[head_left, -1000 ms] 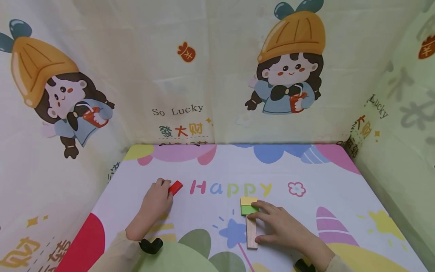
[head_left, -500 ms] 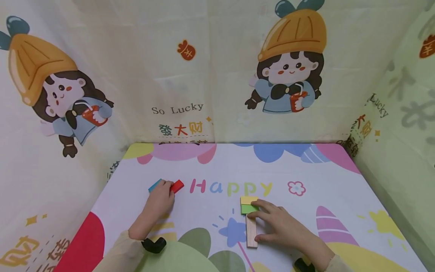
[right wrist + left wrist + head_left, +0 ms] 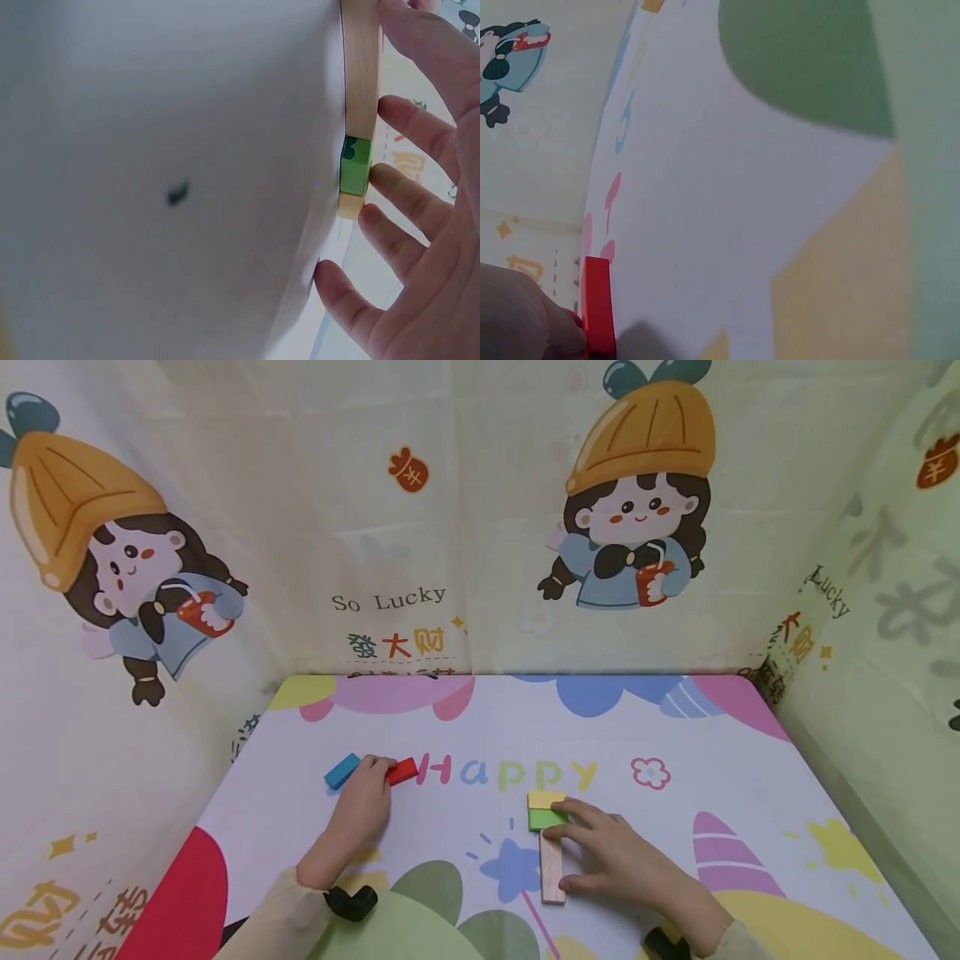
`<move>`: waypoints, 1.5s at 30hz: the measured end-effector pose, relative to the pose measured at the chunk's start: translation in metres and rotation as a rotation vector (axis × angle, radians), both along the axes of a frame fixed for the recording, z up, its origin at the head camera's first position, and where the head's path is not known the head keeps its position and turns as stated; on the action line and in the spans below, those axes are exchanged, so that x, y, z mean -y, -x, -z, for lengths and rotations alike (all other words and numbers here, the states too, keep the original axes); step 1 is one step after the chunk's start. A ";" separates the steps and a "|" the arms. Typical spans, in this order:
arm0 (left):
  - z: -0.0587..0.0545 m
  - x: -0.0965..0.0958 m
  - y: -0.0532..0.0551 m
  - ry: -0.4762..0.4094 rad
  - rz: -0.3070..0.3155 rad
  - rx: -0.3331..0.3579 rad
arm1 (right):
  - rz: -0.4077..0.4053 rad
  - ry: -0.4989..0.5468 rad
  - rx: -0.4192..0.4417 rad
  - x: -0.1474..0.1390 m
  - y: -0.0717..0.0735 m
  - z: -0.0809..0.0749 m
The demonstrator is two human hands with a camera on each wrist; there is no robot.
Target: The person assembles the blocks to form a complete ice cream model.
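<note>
My left hand (image 3: 362, 806) pinches a red wooden block (image 3: 402, 771) at the left of the table; the left wrist view shows the red block (image 3: 598, 307) upright beside the fingertips. Just left of that hand lies a blue block (image 3: 342, 771). My right hand (image 3: 622, 860) has its fingers spread, with fingertips resting on a line of blocks. At the line's far end is a yellow block (image 3: 547, 799), against it a green block (image 3: 548, 819), then a long plain wooden block (image 3: 552, 870) pointing toward me. In the right wrist view the green block (image 3: 355, 166) shows a dark printed mark.
The white tabletop (image 3: 465, 735) carries printed letters and coloured shapes. Printed cloth walls (image 3: 495, 527) enclose the back and both sides. Each wrist wears a black strap device (image 3: 351, 903).
My left hand has slid a little to the right with the red block, uncovering the blue block, which was hidden behind it at first. My right hand stays at the line of blocks.
</note>
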State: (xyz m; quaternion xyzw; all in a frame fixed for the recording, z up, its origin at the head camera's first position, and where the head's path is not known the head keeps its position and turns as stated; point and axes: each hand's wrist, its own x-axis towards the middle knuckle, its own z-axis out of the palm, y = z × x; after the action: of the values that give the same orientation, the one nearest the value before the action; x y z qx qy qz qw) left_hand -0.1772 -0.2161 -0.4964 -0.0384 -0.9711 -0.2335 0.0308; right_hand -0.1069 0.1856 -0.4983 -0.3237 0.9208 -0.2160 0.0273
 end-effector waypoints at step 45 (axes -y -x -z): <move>0.009 -0.096 0.010 -0.130 0.164 -0.105 | 0.011 0.019 0.048 0.002 0.000 -0.002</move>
State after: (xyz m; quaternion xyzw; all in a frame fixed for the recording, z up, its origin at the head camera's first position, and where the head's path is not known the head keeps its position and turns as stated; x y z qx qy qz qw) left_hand -0.1871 -0.1203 -0.5056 -0.1279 -0.9445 -0.2956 0.0648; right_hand -0.1073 0.1840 -0.4967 -0.3137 0.9195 -0.2324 0.0453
